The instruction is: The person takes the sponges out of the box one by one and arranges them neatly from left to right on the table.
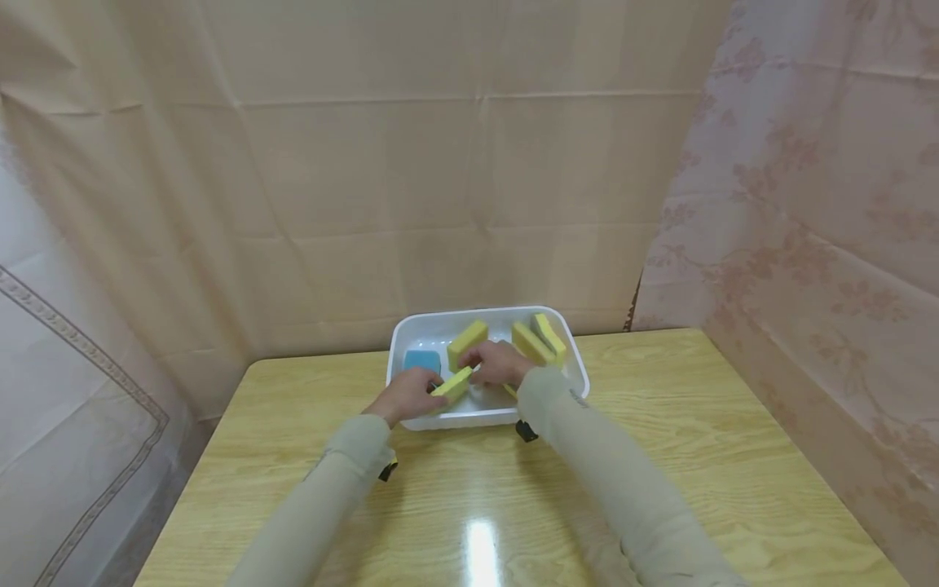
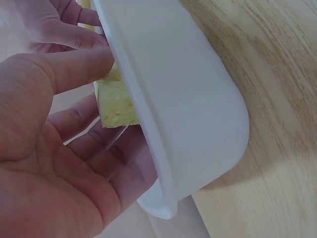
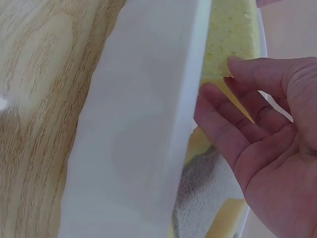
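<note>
A yellow sponge (image 1: pixel 453 386) is held on edge at the front of a white tray (image 1: pixel 469 421). My left hand (image 1: pixel 409 395) grips its left end, the thumb on the near side and the fingers behind. At the sponge's other end, my right hand (image 1: pixel 499 364) pinches the corner with thumb and fingertips. The left wrist view shows the yellow block (image 2: pixel 117 103) between thumb and fingers, its lower part hidden by the tray wall (image 2: pixel 178 89). In the right wrist view, the right thumb lies against the sponge's end (image 3: pixel 229 44).
Inside the tray, a blue sponge (image 1: pixel 422 360) lies at the left, and another yellow sponge (image 1: pixel 467 341) stands behind my hands. Two more yellow sponges, one nearer (image 1: pixel 531 343) and one against the right wall (image 1: pixel 550 337), lean there. The tray sits at the wooden table's (image 1: pixel 455 489) back edge, before a curtain (image 1: pixel 455 204).
</note>
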Tool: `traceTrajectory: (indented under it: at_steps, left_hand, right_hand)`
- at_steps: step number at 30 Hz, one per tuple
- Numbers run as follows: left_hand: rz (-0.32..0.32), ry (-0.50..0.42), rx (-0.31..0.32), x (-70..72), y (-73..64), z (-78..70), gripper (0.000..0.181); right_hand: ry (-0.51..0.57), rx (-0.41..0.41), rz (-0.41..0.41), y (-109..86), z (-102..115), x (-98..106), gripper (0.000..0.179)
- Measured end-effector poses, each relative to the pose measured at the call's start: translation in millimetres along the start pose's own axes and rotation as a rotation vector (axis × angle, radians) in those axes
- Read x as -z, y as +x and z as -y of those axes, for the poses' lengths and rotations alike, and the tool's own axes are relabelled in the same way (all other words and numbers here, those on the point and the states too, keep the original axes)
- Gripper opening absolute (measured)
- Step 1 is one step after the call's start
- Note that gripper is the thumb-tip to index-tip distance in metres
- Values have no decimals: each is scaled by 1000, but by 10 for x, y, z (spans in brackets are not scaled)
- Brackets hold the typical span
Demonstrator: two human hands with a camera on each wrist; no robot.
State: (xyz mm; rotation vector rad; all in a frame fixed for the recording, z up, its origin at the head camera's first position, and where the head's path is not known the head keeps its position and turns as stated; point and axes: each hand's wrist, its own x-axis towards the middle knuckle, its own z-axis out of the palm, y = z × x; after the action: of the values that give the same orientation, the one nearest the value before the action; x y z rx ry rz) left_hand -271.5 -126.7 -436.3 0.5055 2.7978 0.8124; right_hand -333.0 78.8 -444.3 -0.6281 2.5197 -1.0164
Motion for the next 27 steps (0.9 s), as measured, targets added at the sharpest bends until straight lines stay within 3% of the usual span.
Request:
traceTrajectory:
  at_steps: [10,15,21,24,27]
  left_hand:
    - [-52,40,3,-47,20,-44,16]
    - [-82,84,-25,-34,24,-95,15]
    - [-139,130,-63,12,19,-150,15]
    - [-167,115,-68,37,6,-169,15]
    - [-195,85,-74,50,-1,-180,17]
  right_hand:
    - [96,28,-8,-17,-64,-2,28]
    - [126,14,-32,-38,-64,15,30]
    - [107,101,-82,-40,-49,64,29]
    - [178,106,-82,-35,-57,71,31]
    - [308,54,-93,-39,-66,60,36]
